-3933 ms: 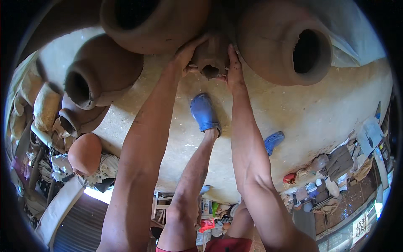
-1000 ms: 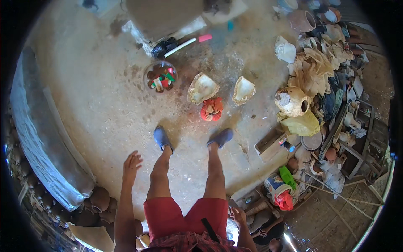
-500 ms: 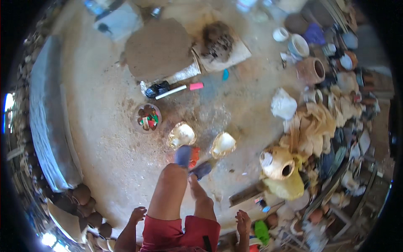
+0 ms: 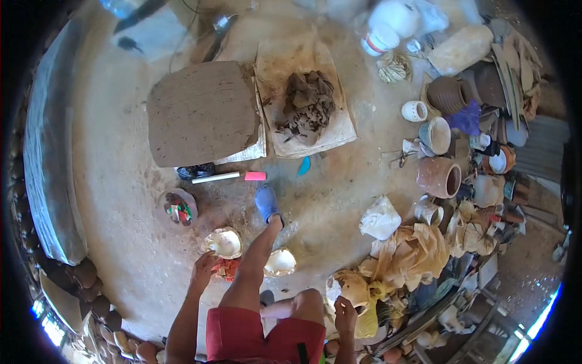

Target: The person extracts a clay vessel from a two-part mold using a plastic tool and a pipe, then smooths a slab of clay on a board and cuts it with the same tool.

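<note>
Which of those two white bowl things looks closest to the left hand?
The left white bowl, near the left hand; the right white bowl sits across the leg.

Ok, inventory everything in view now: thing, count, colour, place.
Clay slab: one, grey-brown, upper left of centre
Clay heap: one, dark brown, on a tan sheet
Bag: one, black, below the slab
Rod: one, white, below the slab
Block: one, pink, right of the rod
Curved piece: one, teal, right of the block
Tub: one, clear, holding mixed pieces, left of centre
Hollow shells: two, whitish inside, lower centre
Bundle: one, red-orange, below the left shell
Long wrapped roll: one, grey, left edge
Pots, sacks, clutter: too crowded to count, mixed colours, right side
Clogs: two, blue, worn
Shorts: one pair, red, bottom centre
Legs: two, bare, lower centre
Left fingers: one set, lower left of centre
Right fingers: one set, lower right of centre
</note>
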Demonstrator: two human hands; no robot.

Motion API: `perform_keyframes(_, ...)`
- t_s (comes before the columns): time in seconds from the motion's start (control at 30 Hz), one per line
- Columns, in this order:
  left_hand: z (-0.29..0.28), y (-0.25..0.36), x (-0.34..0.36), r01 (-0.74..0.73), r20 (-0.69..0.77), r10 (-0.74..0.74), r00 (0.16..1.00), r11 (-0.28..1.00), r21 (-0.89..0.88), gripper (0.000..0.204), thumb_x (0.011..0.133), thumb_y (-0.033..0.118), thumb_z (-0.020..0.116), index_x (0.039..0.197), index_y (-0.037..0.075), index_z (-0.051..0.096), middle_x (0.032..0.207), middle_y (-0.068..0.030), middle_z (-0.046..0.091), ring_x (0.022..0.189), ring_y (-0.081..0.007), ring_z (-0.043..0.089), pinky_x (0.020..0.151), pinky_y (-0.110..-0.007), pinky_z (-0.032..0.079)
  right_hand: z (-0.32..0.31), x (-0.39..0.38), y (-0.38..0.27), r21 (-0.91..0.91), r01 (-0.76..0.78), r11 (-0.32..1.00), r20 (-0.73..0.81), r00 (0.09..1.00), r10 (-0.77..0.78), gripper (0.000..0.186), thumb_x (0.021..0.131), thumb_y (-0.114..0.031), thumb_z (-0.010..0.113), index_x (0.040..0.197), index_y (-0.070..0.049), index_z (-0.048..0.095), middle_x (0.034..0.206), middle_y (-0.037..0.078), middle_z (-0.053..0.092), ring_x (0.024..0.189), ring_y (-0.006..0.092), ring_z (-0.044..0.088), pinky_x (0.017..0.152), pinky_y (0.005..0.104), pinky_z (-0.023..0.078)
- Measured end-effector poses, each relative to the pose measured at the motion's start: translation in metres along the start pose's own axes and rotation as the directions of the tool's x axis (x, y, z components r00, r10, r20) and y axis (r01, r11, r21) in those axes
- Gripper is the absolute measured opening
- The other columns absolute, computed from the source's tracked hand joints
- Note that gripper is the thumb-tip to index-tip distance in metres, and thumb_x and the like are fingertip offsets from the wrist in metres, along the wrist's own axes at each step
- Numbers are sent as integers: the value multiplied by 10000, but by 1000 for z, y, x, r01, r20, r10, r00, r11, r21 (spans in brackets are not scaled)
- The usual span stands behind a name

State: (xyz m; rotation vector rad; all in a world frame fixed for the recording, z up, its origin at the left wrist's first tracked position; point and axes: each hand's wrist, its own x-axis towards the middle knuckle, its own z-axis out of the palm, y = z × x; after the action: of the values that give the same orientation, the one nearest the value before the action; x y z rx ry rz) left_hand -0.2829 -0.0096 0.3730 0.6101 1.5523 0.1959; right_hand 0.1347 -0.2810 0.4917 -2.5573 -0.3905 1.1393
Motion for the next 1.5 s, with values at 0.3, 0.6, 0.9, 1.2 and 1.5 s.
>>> perform_keyframes(0.3, 71, 12, -48, 204, -192, -287, 939, 909, -363, 457, 1045, 312, 647, 1454, 116, 592, 1233, -41, 702, 1027, -164, 693, 849, -320, 562, -78, 130, -138, -303, 222, 927, 282, 950, -135, 369, 1038, -272, 687, 1309, -22, 694, 1113, 117, 764, 954, 184, 733, 817, 316, 576)
perform_keyframes(0.6, 217, -78, -119, 160, -304, -566, 766, 626, -763, 493, 1023, 370, 661, 1439, 109, 608, 1170, -45, 699, 1063, -168, 671, 874, -355, 548, -92, 291, -253, -469, 571, 674, 643, 744, -183, 369, 1031, -282, 703, 1284, -14, 699, 1122, 124, 781, 1001, 170, 739, 887, 319, 580)
perform_keyframes(0.9, 476, -128, -166, -67, -182, -767, 616, 179, -982, 482, 1040, 366, 673, 1419, 75, 615, 1174, -43, 676, 1086, -159, 641, 861, -347, 548, -90, 360, -353, -605, 796, -25, 796, 603, -59, 394, 1008, -369, 696, 1238, -53, 739, 1113, 179, 781, 1052, 299, 751, 923, 396, 569)
perform_keyframes(1.2, 554, -198, -115, -264, -133, -769, 626, -48, -963, 438, 1074, 286, 634, 1428, 29, 611, 1278, -58, 658, 1113, -169, 626, 891, -349, 550, 52, 289, -365, -362, 856, -369, 920, 392, 8, 371, 1030, -291, 679, 1293, -31, 704, 1125, 191, 770, 1056, 258, 760, 906, 378, 586)
perform_keyframes(1.5, 548, -339, 18, -409, -168, -815, 554, -90, -908, 725, 1022, 399, 687, 1612, 79, 412, 1554, -143, 537, 1409, -272, 526, 1084, -426, 484, 264, 234, -238, 34, 859, -511, 966, 102, 237, 343, 984, -223, 712, 1254, -11, 702, 1143, 204, 733, 1002, 365, 722, 898, 433, 571)
